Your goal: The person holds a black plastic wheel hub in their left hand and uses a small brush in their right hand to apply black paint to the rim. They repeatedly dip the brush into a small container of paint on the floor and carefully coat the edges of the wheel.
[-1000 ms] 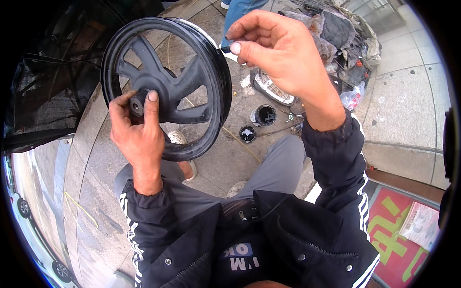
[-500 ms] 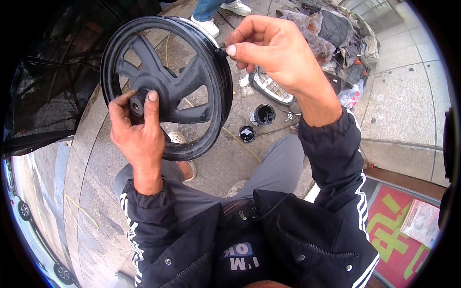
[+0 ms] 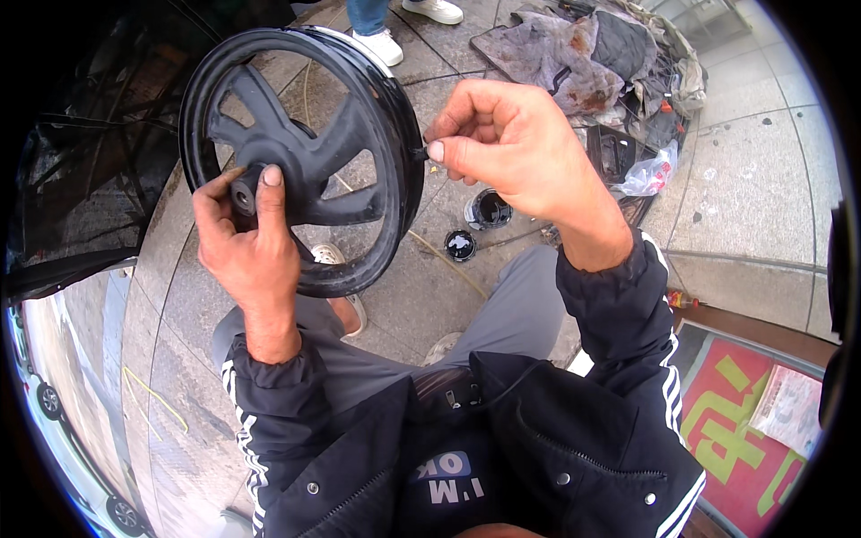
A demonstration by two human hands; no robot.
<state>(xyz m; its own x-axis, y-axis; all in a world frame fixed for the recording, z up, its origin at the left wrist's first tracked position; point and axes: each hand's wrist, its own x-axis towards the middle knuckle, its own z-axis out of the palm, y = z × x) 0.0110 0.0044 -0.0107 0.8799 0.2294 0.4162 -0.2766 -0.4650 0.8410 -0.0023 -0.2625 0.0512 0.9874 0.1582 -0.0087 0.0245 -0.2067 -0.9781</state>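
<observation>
A black spoked wheel rim [image 3: 341,143] without a tyre is held up in front of me, tilted toward my left. My left hand [image 3: 249,247] grips it by the round hub [image 3: 244,194], thumb on one side and fingers on the other. At the rim's right outer edge, my right hand [image 3: 507,148] is closed in a pinch. A small dark piece shows between its fingertips and the rim, too little of it visible to name. Below that hand, an open cup of black liquid [image 3: 490,210] stands on the ground beside a smaller black-filled container [image 3: 460,245].
Crumpled stained cloths [image 3: 574,58] lie in a heap at the far right, with a clear plastic bag [image 3: 650,170] near them. Another person's white shoe [image 3: 380,47] is beyond the wheel. A red and green printed board [image 3: 731,430] is at lower right.
My right hand has moved down along the rim's outer edge, still pinched. The wheel has shifted slightly left along with my left hand, which keeps its hold on the hub.
</observation>
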